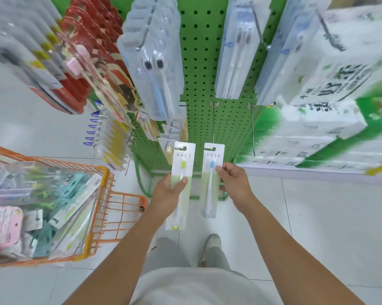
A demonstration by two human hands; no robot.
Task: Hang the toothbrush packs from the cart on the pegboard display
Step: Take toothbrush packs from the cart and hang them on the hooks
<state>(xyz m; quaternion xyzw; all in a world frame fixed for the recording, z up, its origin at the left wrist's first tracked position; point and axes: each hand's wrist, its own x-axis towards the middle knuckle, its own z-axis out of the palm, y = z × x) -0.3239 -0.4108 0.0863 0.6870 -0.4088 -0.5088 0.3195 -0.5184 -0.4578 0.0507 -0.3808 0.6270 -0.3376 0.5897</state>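
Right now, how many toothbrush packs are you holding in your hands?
2: the yellow-brush pack in the left hand, and the blue-brush pack pinched by the right hand. More lie in the cart.

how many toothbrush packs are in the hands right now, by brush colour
yellow-green toothbrush pack, held by the left hand: 1
blue toothbrush pack, held by the right hand: 1
total: 2
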